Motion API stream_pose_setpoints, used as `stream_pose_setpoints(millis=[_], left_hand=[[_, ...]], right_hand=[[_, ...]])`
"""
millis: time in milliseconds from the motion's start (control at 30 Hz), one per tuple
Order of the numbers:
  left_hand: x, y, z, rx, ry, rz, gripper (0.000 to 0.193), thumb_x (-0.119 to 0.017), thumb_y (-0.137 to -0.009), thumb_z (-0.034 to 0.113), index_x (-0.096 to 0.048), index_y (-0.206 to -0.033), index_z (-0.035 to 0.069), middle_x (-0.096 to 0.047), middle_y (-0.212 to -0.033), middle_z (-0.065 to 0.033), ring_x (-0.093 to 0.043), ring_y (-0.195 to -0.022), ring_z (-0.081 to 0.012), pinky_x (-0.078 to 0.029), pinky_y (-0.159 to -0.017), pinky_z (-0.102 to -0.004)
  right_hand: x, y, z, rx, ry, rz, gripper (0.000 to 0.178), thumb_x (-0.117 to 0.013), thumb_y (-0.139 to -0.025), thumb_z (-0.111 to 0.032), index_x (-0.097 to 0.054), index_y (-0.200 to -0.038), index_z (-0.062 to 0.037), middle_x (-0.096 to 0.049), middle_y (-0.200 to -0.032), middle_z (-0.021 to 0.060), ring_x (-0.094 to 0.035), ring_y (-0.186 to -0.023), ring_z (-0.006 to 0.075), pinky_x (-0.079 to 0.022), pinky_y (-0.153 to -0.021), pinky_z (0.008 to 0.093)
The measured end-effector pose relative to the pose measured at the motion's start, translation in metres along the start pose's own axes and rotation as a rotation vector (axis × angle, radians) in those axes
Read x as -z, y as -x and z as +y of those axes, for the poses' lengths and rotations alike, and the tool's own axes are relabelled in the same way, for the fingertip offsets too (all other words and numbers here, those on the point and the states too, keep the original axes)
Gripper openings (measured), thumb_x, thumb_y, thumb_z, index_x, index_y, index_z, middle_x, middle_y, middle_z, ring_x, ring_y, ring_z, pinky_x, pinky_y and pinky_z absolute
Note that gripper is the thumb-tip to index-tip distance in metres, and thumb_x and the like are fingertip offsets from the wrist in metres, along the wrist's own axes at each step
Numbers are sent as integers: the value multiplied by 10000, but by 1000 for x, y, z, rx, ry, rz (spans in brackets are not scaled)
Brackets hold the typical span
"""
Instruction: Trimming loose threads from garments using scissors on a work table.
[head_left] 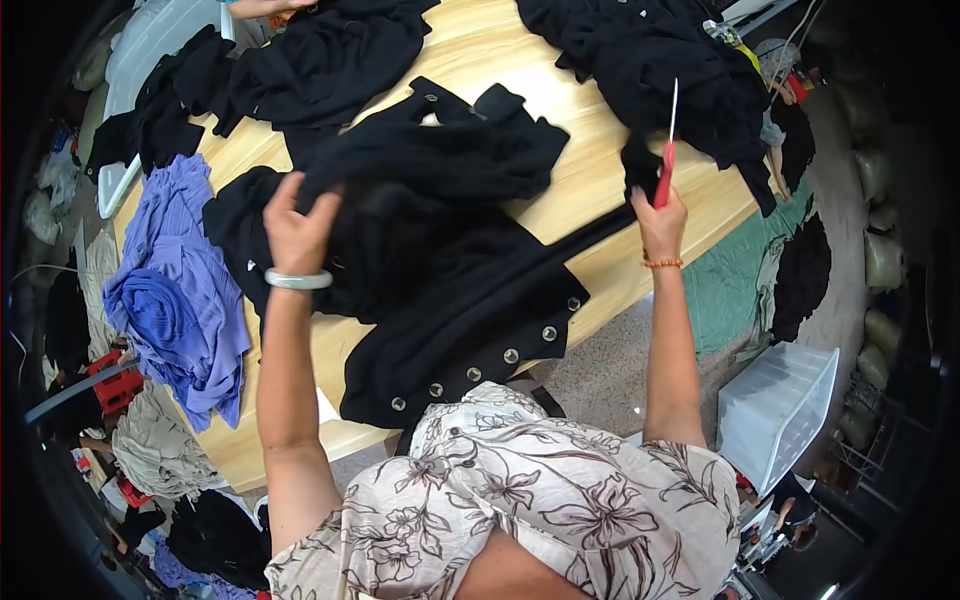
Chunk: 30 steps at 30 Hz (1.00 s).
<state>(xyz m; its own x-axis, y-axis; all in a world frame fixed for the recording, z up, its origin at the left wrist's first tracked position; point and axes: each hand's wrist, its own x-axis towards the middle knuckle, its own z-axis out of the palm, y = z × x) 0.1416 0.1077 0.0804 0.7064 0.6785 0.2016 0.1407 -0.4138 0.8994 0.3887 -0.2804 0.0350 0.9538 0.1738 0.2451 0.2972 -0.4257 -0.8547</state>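
Note:
A black knit cardigan (430, 250) lies spread on the wooden table in front of me, its band of large round silvery buttons (474, 374) along the near edge. My left hand (298, 225), with a pale bangle at the wrist, rests on the cardigan's left part. Its thumb and forefinger stand apart; the other fingers are hidden. Out to the right, my right hand (662, 222) is closed round the red handle of scissors (666, 170), blade pointing up and away. A narrow black sleeve stretches from the cardigan to this hand, which grips its blurred end too.
A blue-violet knit garment (175, 290) hangs over the table's left edge. More black garments (320, 65) lie at the far left, with another black pile (670, 75) at the far right. A clear plastic bin (780, 410) stands on the floor at right, near green cloth (735, 285). Co-workers' hands show at the far edges.

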Motion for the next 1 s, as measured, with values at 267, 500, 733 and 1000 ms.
stream_pose_setpoints(millis=[267,500,733,1000], left_hand=[[49,-6,-41,136,-456,201,623,-772,-782,377,-579,-1199,-42,-653,-1047,-185,-612,-958,-235,-471,-875,-332],[29,69,-48,-167,-945,-133,947,-842,-623,130,-367,-1442,101,-424,-1380,-193,-432,-1242,-383,-378,-1029,-436],[55,58,-77,-130,-561,-35,718,-756,-750,170,-444,-1392,95,-506,-1243,-197,-499,-1136,-363,-400,-995,-412],[56,40,-63,78,-238,-36,320,-660,-860,123,-584,-1157,32,-640,-1023,-87,-595,-946,-195,-468,-866,-307]], right_hand=[[-11,60,38,-153,231,-300,428,-807,-731,-329,-638,-934,8,-693,-796,158,-675,-742,306,-515,-684,397],[-100,63,-38,207,244,-393,335,-757,-765,-216,-563,-955,-19,-639,-911,214,-611,-866,420,-488,-728,465],[-105,-3,-40,-62,214,-387,263,-728,-819,-182,-662,-967,25,-656,-643,73,-624,-594,145,-485,-603,291],[-174,92,-88,392,155,-655,455,-819,-692,-255,-571,-1002,-33,-660,-932,166,-644,-878,367,-518,-747,425]])
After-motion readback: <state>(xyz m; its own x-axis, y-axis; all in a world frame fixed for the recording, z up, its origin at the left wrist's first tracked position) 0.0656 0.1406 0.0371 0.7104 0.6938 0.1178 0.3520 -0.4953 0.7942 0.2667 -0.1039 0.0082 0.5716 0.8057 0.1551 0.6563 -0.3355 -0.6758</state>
